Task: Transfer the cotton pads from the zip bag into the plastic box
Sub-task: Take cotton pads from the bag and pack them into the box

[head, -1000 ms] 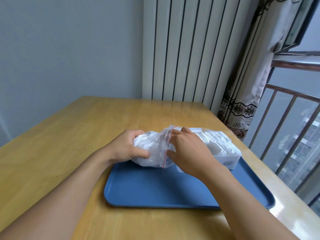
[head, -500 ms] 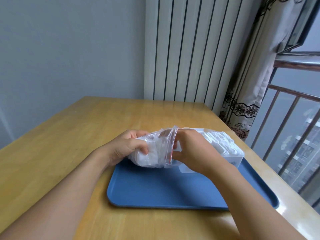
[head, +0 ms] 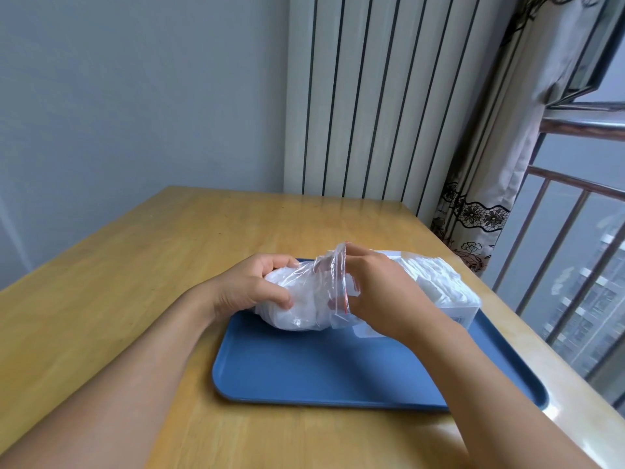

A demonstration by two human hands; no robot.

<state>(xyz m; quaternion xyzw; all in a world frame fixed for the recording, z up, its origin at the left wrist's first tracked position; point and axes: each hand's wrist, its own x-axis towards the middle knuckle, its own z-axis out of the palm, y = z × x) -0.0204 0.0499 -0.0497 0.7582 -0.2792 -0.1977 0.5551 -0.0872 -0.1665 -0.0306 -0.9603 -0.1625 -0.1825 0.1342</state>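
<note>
A clear zip bag (head: 306,299) with a red seal line, stuffed with white cotton pads, hangs just above the back of the blue tray (head: 324,370). My left hand (head: 257,289) grips the bag's closed end, fingers curled round it. My right hand (head: 378,292) pinches the bag's mouth at the red strip; its fingertips are hidden by the plastic. Right behind that hand stands the clear plastic box (head: 453,299), with white cotton pads (head: 429,275) heaped above its rim.
The tray lies on a wooden table (head: 135,272) whose right edge runs along a window with railings (head: 568,231). A patterned curtain (head: 473,211) and a white ribbed panel (head: 372,96) stand behind the table's far edge.
Both hands have lifted the bag a little and tipped its mouth upward. My right hand's fingers have moved up to the top of the red seal.
</note>
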